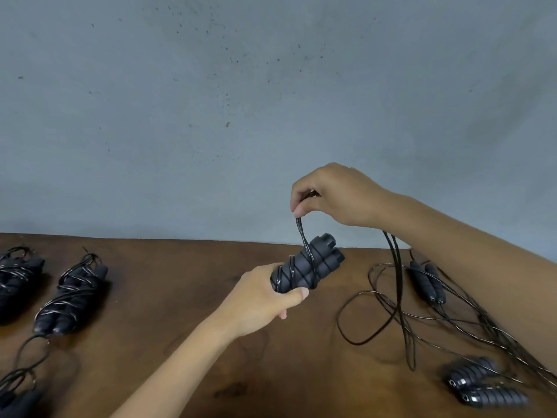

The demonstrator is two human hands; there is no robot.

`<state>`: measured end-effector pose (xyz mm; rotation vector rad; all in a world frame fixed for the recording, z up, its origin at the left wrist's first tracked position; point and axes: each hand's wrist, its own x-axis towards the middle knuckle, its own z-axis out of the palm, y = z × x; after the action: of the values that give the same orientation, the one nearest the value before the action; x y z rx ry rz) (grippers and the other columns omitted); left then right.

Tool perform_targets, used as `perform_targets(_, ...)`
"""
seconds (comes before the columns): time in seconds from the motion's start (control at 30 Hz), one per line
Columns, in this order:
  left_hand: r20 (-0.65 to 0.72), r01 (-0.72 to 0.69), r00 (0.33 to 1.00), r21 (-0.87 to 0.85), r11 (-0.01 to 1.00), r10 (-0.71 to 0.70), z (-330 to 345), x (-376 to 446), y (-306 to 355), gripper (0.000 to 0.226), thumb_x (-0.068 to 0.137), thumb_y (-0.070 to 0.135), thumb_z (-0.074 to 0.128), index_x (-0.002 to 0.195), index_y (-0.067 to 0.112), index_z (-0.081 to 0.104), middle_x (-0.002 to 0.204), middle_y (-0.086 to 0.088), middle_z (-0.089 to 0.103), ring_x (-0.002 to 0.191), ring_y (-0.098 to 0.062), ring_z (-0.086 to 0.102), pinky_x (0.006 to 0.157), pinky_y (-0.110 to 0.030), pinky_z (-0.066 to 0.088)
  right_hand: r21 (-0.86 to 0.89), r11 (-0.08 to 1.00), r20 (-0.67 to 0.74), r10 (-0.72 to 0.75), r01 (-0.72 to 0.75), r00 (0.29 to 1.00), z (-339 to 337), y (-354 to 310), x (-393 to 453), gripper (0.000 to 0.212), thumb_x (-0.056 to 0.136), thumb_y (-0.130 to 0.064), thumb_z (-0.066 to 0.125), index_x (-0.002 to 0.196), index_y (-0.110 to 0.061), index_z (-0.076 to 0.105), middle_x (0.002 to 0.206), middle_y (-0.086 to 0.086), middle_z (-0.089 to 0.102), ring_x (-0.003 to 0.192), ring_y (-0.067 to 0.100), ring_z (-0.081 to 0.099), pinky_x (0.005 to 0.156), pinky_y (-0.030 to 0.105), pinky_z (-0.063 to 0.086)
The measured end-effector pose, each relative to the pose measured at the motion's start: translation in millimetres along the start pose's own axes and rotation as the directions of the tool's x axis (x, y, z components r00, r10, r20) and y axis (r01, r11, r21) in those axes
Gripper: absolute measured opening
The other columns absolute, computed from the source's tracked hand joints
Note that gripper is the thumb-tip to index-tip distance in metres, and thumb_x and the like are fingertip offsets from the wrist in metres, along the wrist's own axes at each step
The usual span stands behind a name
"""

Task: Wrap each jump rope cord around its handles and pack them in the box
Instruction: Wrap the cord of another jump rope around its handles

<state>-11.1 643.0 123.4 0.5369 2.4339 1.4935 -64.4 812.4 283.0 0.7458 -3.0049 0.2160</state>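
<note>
Two ribbed foam handles (left hand gripping), right hand pinching glossy cord.

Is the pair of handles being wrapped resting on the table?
No: the left hand holds the black foam handle pair clear above the brown wooden table.

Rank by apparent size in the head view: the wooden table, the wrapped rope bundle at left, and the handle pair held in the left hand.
1. Wooden table.
2. Wrapped rope bundle.
3. Handle pair, partly hidden by the left hand; ranks 2 and 3 are unsure.
</note>
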Motion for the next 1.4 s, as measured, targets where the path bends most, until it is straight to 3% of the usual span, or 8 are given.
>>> perform_targets(0.2,0.035,-0.12,0.992,-0.123,0.985,0.125,-6,-10,3,0.013,0.094,0.032,0.074,0.094,0.02,0.067,0.078,0.001,0.073,0.071,-0.011,0.07,0.072,-0.017,0.051,0.413,0.907,0.091,0.049,-0.082,0.995,21,28,5,0.009,0.085,-0.017,0.082,0.093,-0.013,0.083,0.093,-0.006,0.08,0.093,0.006,0.073,0.09,0.016,0.053)
perform_targets(0.37,0.019,-0.093,0.994,-0.369,0.925,0.107,-7,-13,1,0.019,0.099,0.025,0.069,0.089,0.009,0.067,0.075,-0.013,0.071,0.055,-0.018,0.046,0.057,-0.026,0.041,0.511,0.846,0.133,0.094,-0.149,0.987,47,44,-2,0.027,0.087,0.01,0.066,0.085,-0.011,0.083,0.091,0.008,0.08,0.085,0.014,0.072,0.084,0.037,0.061)
perform_targets(0.5,0.004,0.033,0.999,-0.621,0.783,-0.039,2,-14,-3,0.025,0.102,0.028,0.063,0.089,0.006,0.063,0.072,-0.011,0.064,0.049,-0.013,0.039,0.05,-0.021,0.034,0.435,0.888,0.098,0.118,-0.149,0.988,69,42,-10,0.049,0.086,0.013,0.055,0.056,-0.024,0.068,0.053,-0.011,0.062,0.055,-0.002,0.051,0.062,0.025,0.048)
perform_targets(0.57,0.006,0.081,0.994,-0.722,0.687,-0.11,6,-13,-5,0.022,0.101,0.032,0.064,0.099,0.01,0.062,0.077,-0.016,0.063,0.049,-0.013,0.036,0.046,-0.02,0.032,0.413,0.898,0.09,0.126,-0.152,0.988,76,35,-14,0.046,0.095,0.001,0.059,0.06,-0.028,0.066,0.048,-0.017,0.056,0.047,0.001,0.044,0.058,0.019,0.034)
perform_targets(0.73,0.0,0.133,0.965,-0.861,0.49,-0.262,4,-5,-19,0.028,0.098,0.035,0.067,0.109,0.01,0.062,0.076,-0.014,0.06,0.041,-0.012,0.033,0.037,-0.019,0.029,0.334,0.93,0.022,0.158,-0.157,0.987,84,32,-23,0.02,0.103,-0.026,0.059,0.092,-0.025,0.075,0.081,-0.018,0.073,0.075,0.017,0.063,0.076,0.032,0.047)
perform_targets(0.93,0.011,0.161,0.939,-0.897,0.411,-0.343,1,4,-37,0.031,0.096,0.04,0.07,0.114,0.017,0.062,0.074,-0.013,0.061,0.044,-0.012,0.028,0.036,-0.02,0.024,0.253,0.954,-0.022,0.171,-0.16,0.985,86,24,-35,0.02,0.104,-0.024,0.056,0.108,-0.019,0.075,0.086,-0.017,0.073,0.092,0.004,0.065,0.094,0.031,0.051)
perform_targets(1.2,0.003,0.193,0.915,-0.881,0.432,-0.404,-3,9,-57,0.034,0.095,0.042,0.072,0.113,0.015,0.062,0.074,-0.016,0.062,0.043,-0.014,0.028,0.036,-0.018,0.024,0.02,0.997,-0.109,0.072,-0.07,0.991,59,9,-54,0.023,0.102,-0.025,0.055,0.102,-0.006,0.068,0.096,0.003,0.071,0.095,0.022,0.064,0.086,0.049,0.052)
perform_targets(1.4,-0.013,0.23,0.918,-0.797,0.558,-0.397,5,10,-48,0.031,0.096,0.042,0.072,0.107,0.015,0.062,0.072,-0.014,0.065,0.047,-0.015,0.028,0.04,-0.02,0.023,-0.083,0.997,-0.079,-0.008,0.002,0.997,31,-12,-50,0.022,0.104,-0.024,0.056,0.119,-0.015,0.068,0.111,-0.002,0.07,0.105,0.02,0.063,0.09,0.042,0.053)
